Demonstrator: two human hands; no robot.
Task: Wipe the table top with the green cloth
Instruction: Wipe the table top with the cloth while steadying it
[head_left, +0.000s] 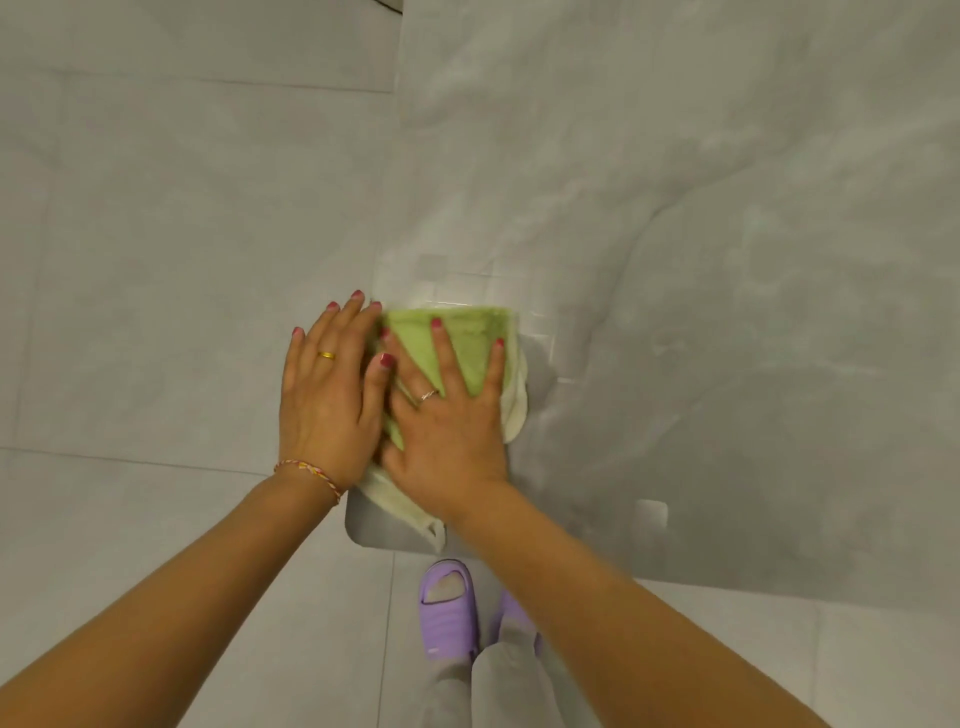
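Single view, head-worn wide-angle camera, looking steeply down from above the near left corner of the table top (727, 260). That corner sits close below the lens at frame centre, the top running off to the right and far edges. Floor tiles (156, 208) lie left of it, purple slippers (449, 608) just beneath its near edge.

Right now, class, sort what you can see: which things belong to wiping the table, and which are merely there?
Part of the job:
green cloth
table top
left hand flat at the cloth's edge
right hand pressing flat on the cloth

Merely there:
purple slippers
tiled floor
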